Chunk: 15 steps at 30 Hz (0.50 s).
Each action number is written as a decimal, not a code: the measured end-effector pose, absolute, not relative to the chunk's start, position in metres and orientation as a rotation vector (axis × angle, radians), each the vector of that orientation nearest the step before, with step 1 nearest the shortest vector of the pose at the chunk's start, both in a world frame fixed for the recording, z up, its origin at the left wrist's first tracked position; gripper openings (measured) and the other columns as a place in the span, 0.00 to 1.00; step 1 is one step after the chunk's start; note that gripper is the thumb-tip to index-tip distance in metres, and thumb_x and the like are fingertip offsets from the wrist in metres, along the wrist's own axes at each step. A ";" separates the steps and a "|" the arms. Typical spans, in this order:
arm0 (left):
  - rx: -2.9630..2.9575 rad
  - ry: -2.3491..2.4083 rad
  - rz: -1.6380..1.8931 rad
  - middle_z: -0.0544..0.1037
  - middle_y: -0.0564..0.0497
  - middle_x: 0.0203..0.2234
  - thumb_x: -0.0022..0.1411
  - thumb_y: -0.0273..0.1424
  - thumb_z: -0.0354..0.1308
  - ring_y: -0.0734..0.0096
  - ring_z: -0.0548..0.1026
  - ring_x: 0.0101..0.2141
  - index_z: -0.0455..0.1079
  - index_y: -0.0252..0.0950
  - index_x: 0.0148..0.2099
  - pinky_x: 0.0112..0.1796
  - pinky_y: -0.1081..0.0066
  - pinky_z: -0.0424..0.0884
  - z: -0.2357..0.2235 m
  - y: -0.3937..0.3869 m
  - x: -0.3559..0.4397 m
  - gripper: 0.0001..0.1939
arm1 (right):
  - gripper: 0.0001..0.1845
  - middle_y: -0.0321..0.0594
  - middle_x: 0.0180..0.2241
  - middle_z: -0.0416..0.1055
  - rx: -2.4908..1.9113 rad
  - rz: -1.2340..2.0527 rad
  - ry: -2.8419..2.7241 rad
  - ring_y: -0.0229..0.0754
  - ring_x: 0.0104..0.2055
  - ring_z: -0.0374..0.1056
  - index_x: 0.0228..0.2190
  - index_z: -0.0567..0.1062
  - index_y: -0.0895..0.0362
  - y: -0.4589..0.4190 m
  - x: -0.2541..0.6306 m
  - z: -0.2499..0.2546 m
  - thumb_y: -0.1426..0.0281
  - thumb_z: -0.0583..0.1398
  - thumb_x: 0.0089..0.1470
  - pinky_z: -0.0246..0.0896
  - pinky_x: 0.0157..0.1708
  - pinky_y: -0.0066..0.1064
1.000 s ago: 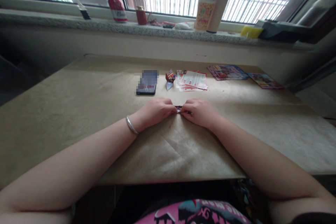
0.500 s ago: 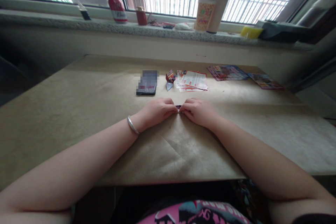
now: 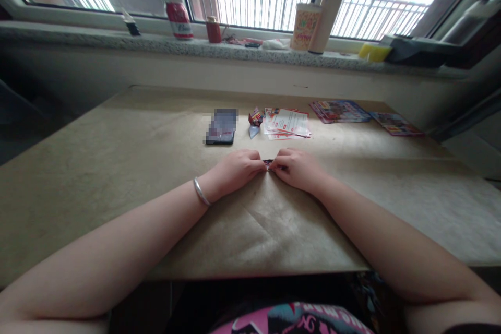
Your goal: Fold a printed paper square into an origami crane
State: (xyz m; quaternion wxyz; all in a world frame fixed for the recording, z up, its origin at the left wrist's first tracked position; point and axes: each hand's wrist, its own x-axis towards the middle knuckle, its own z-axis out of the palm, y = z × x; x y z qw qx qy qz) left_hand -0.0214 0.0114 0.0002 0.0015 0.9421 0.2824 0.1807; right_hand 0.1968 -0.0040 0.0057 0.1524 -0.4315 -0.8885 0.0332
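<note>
Over the middle of the table, my left hand [image 3: 241, 168] and my right hand [image 3: 298, 168] face each other with fingers closed. Pinched between their fingertips is a small piece of printed paper [image 3: 268, 164], dark with some pink. Most of it is hidden behind the fingers, and its full shape cannot be made out. Just beyond the hands lies a small folded paper piece [image 3: 255, 117], red and dark with a pale grey-blue tip. To its right rests a fanned pile of white and red printed sheets [image 3: 290, 123]. A silver bangle is on my left wrist.
A dark phone-like slab [image 3: 222, 128], partly blurred, lies beyond my left hand. Colourful printed sheets [image 3: 340, 111] sit at the back right of the beige table [image 3: 97, 167]. Along the windowsill stand a red can [image 3: 179, 21], a patterned cup [image 3: 306, 27] and a yellow block [image 3: 373, 52].
The whole view has shifted slightly downward in the frame. Both hands keep their pinch on the paper, with a little more of its pink print showing between them.
</note>
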 end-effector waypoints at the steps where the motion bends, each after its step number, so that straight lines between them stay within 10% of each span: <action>1: 2.963 0.893 0.557 0.76 0.48 0.32 0.67 0.29 0.51 0.71 0.74 0.33 0.76 0.37 0.41 0.34 0.73 0.67 0.001 0.011 -0.021 0.11 | 0.11 0.39 0.36 0.75 -1.239 0.087 -2.553 0.42 0.41 0.68 0.36 0.80 0.52 -0.005 0.197 0.006 0.68 0.56 0.58 0.57 0.38 0.31; 15: 2.992 0.816 0.539 0.76 0.47 0.33 0.68 0.29 0.49 0.72 0.74 0.34 0.76 0.37 0.44 0.36 0.73 0.68 0.002 0.012 -0.025 0.13 | 0.14 0.39 0.37 0.75 -1.240 -0.116 -2.631 0.41 0.37 0.66 0.38 0.80 0.50 -0.011 0.196 0.009 0.67 0.54 0.60 0.54 0.34 0.31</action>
